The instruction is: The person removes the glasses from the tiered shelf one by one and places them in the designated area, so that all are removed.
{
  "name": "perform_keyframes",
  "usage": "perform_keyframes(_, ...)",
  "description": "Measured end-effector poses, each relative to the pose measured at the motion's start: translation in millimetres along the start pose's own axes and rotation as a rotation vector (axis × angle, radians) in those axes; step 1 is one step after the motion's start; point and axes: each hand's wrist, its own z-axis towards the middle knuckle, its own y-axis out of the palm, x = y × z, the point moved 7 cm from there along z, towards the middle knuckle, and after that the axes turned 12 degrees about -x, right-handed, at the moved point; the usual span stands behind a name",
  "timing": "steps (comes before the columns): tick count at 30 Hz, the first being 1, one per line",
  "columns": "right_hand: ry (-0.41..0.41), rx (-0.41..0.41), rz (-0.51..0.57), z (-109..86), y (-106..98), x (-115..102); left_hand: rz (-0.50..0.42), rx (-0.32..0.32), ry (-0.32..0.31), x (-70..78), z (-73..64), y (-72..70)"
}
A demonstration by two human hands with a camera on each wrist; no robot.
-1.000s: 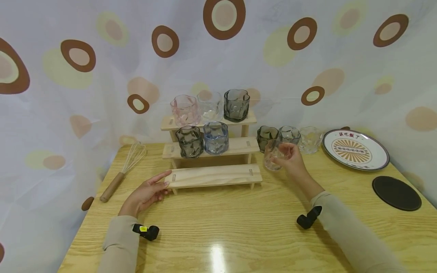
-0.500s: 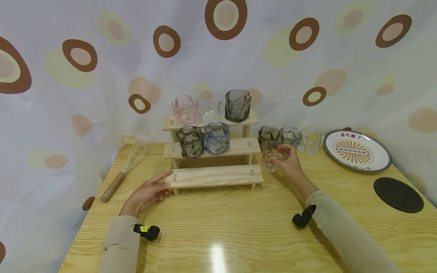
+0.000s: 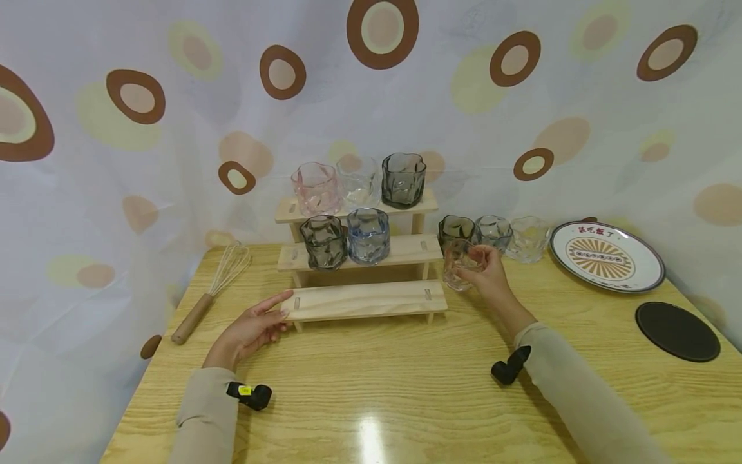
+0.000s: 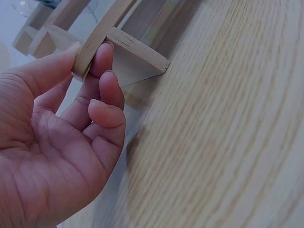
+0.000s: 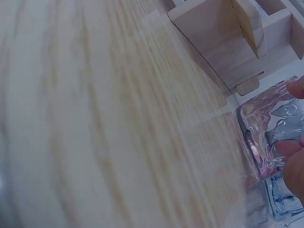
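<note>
My left hand (image 3: pixel 253 330) pinches the left end of the lowest board of a three-step wooden shelf (image 3: pixel 365 299). The left wrist view shows the thumb on top of the board (image 4: pixel 97 40) and curled fingers under it. My right hand (image 3: pixel 489 270) grips a clear, faintly pink glass (image 3: pixel 456 274) by its right side, just off the shelf's right end. In the right wrist view this pink glass (image 5: pixel 266 128) is close over the table. On the middle step stand a grey glass (image 3: pixel 324 243) and a blue glass (image 3: pixel 368 238).
The top step holds a pink glass (image 3: pixel 317 190), a clear glass (image 3: pixel 357 183) and a grey glass (image 3: pixel 403 182). More glasses (image 3: pixel 529 240) stand behind my right hand. A plate (image 3: pixel 605 258) and black round mat (image 3: pixel 677 331) lie right, a whisk (image 3: pixel 209 293) left.
My right hand has brought the pink glass slightly left, nearer the shelf's right end. The left hand keeps its hold on the board.
</note>
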Motion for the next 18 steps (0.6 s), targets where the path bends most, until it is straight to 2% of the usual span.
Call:
perform_keyframes(13,0.01,0.008,-0.02,1.6,-1.0,4.5,-0.003,0.012,-0.003,-0.6,-0.1,-0.1)
perform_keyframes(18,0.006,-0.015,-0.048,2.0,-0.3,4.1,0.013,0.015,-0.005,-0.4,-1.3,-0.2)
